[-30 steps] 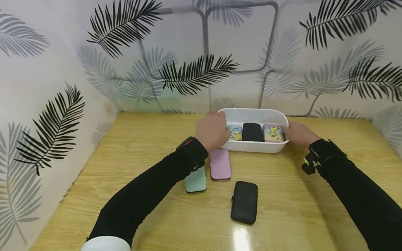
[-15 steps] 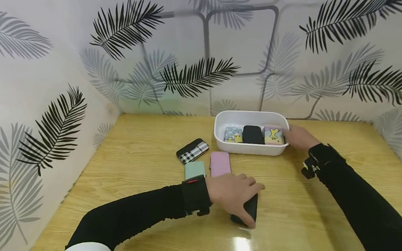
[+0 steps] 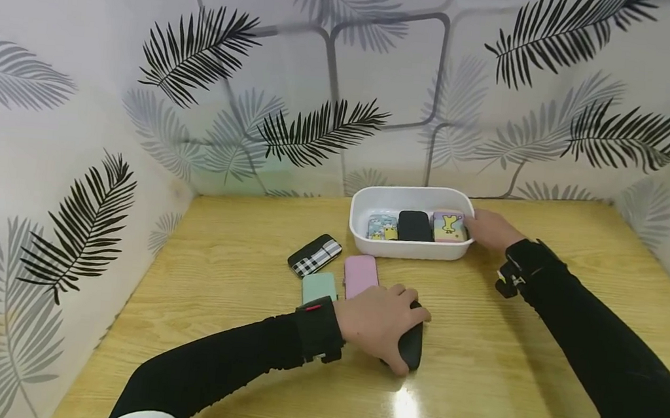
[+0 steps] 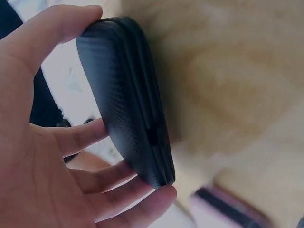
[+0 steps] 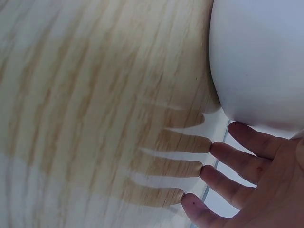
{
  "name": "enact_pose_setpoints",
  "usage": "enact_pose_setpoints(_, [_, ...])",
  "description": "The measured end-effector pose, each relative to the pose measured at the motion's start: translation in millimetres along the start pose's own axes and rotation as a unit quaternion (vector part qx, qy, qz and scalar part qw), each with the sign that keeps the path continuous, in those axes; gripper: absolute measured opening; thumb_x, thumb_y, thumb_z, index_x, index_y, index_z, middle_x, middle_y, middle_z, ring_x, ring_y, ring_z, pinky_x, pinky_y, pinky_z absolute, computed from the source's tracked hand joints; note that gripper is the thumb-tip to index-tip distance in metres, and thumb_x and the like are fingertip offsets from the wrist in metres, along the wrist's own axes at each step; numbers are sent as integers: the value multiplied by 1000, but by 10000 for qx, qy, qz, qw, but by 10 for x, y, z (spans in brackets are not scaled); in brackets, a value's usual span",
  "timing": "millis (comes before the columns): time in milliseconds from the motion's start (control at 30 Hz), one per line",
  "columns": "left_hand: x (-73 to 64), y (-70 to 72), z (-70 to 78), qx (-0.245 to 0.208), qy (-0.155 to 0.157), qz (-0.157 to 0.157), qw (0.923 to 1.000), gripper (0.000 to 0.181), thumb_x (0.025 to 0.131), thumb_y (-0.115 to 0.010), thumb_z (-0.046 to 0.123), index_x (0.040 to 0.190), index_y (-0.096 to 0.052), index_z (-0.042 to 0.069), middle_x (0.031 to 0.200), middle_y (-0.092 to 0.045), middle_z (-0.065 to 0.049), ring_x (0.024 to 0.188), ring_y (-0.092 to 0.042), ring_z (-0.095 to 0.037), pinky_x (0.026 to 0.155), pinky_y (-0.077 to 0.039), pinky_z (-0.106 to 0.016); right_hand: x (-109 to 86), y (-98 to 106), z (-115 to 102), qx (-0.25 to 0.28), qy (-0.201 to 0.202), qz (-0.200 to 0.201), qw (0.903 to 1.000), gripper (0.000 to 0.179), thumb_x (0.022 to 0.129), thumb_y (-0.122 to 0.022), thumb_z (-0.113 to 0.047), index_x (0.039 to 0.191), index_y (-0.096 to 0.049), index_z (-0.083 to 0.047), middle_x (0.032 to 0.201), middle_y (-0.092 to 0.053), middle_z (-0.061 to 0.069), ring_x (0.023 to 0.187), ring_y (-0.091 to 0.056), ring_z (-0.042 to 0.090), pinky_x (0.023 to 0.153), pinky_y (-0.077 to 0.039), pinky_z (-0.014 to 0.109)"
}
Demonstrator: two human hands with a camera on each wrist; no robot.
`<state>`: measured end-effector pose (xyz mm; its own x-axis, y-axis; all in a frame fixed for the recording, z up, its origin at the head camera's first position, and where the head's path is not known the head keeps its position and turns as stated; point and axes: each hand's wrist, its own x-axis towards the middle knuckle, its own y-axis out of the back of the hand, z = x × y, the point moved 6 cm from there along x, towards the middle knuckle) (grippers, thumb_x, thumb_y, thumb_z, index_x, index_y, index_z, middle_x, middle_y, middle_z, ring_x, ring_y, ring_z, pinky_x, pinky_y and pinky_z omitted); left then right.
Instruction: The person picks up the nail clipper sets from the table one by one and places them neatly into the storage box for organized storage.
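My left hand (image 3: 379,321) grips a black clamshell case (image 3: 411,346) with a ribbed seam. In the left wrist view, the thumb holds one end of this textured case (image 4: 123,99) and the fingertips the other. Whether it is off the table I cannot tell. My right hand (image 3: 493,230) holds the right end of a white plastic box (image 3: 411,249), thumb at the rim, fingers outside. In the right wrist view, its fingers reach below the white wall (image 5: 261,61). Inside the box lie a blue patterned case (image 3: 382,227), a black one (image 3: 415,226) and a yellow-and-pink one (image 3: 448,226).
Left of the box, a black case with a checked band (image 3: 316,255) lies on the wooden table (image 3: 232,240). A mint case (image 3: 319,288) and a pink case (image 3: 360,275) lie close to my left hand. A leaf-patterned wall covering (image 3: 300,55) stands behind the box.
My left hand has left the box's left end, come toward me and taken hold of the black case. The checked case has come into sight. My right hand stays at the box.
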<state>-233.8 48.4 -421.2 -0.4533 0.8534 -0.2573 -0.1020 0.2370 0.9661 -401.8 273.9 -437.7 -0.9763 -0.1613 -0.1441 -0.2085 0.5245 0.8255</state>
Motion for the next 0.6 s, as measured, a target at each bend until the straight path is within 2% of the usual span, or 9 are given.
enact_pose_setpoints(133, [-10,232,-139,-192,141,402,9989,85,76,-74,65,146,-48,25,137,-48,-5,113,-48,-14,82,-48,-24,7,23,13,19,-52,-60,10000,46,107,-29,-24,131,-45,12,95,-53,18,81,-52,29,67,-41,35])
enact_pose_setpoints(300, [-37,558,-402,-325,470,921,9941,86,77,-75,62,148,-46,25,142,-45,-6,119,-47,-17,86,-48,-28,29,28,49,45,-105,-43,9999,44,107,-29,-24,126,-47,11,89,-52,15,74,-51,26,63,-42,33])
enact_pose_setpoints(467, [-21,763,-784,-479,966,1203,9869,81,79,-75,55,149,-46,25,148,-42,-8,129,-45,-22,86,-50,-34,43,-3,56,33,-64,13,10000,41,106,-31,-23,119,-51,10,85,-53,14,73,-51,25,62,-42,33])
enact_pose_setpoints(600, [79,837,-1133,-680,1374,1204,9808,82,81,-74,51,151,-43,23,151,-42,-8,133,-43,-24,95,-47,-37,54,-26,53,-62,-9,60,10000,42,107,-31,-23,118,-52,11,85,-53,15,73,-52,26,63,-41,33])
